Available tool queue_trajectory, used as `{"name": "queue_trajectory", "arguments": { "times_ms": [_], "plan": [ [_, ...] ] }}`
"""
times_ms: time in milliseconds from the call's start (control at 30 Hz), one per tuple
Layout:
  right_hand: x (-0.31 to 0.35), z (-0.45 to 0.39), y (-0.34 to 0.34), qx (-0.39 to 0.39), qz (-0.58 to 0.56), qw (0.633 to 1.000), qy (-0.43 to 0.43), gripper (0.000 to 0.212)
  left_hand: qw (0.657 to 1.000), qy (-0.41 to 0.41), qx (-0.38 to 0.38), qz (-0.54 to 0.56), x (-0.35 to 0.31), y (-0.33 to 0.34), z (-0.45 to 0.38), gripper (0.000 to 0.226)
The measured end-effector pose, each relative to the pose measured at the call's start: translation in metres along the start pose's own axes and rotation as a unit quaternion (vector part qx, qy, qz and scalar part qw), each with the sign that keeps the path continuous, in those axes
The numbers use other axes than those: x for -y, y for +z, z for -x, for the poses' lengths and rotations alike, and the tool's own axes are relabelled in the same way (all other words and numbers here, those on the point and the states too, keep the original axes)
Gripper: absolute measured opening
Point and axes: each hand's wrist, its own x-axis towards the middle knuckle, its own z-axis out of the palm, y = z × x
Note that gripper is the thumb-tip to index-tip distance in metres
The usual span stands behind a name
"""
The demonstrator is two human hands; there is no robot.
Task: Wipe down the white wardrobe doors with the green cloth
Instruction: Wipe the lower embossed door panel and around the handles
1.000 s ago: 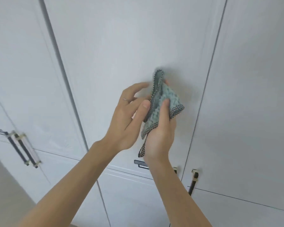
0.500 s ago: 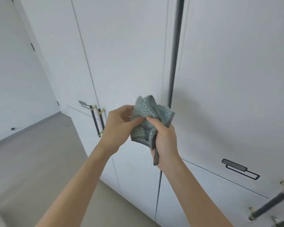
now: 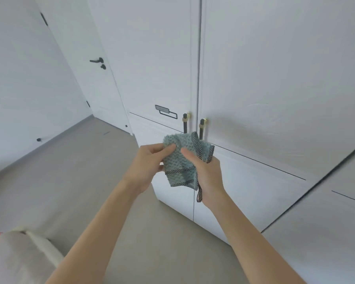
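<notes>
White wardrobe doors (image 3: 275,78) fill everything beyond and to the right of the hands, tall panels split by a dark vertical seam running down just behind the cloth. Grey floor (image 3: 80,171) spreads out to the left of the hands and beneath the forearms, open room there all the way to the far wall. Off to the far left and beyond the hands, a white room door (image 3: 86,83) with a dark lever handle (image 3: 97,61). Down at the lower left, nearer than the hands, a beige cushioned edge (image 3: 14,257) pokes in.

Both arms reach forward, bare forearms converging. The left hand (image 3: 150,162) pinches the upper left part of the green cloth (image 3: 179,160), thumb on the near face, fingers curled behind. The right hand (image 3: 205,171) grips the cloth's right side, thumb pressed across the front, fingers wrapped round the back. The cloth is bunched and folded between them, held in the air in front of the doors and not touching them, its dark checked trim showing along the bottom and right edges, a small loop (image 3: 199,194) dangling below the right palm.

Just above and behind the cloth, two dark bar handles (image 3: 202,128) with brass collars flank the seam. Up and left of those, a black rectangular pull (image 3: 165,111).
</notes>
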Motion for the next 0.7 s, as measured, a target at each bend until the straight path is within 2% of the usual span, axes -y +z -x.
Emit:
{"name": "queue_trajectory", "arguments": {
  "times_ms": [67,167,300,467,600,700],
  "plan": [
    [-0.015,-0.015,0.022,-0.022,0.015,1.000,-0.007,0.033,1.000,0.002,-0.006,0.001,0.007,-0.026,-0.011,0.028],
    [-0.040,-0.049,0.052,-0.037,0.032,0.999,-0.006,0.028,1.000,0.002,-0.023,0.009,0.016,-0.068,-0.036,0.040],
    [-0.077,-0.099,0.083,0.007,0.070,0.998,0.000,0.013,0.998,-0.025,-0.042,0.028,0.026,-0.114,-0.074,0.028],
    [-0.107,-0.157,0.118,0.053,0.069,0.996,0.010,0.017,0.996,-0.086,-0.016,0.021,0.035,-0.165,-0.139,0.022],
    [-0.118,-0.194,0.142,0.027,0.037,0.998,0.039,0.017,0.997,-0.072,-0.003,0.012,0.040,-0.198,-0.184,0.013],
    [-0.133,-0.216,0.162,-0.011,0.042,0.998,0.049,0.010,0.997,-0.067,0.029,0.011,0.044,-0.221,-0.213,0.016]
  ]
}}
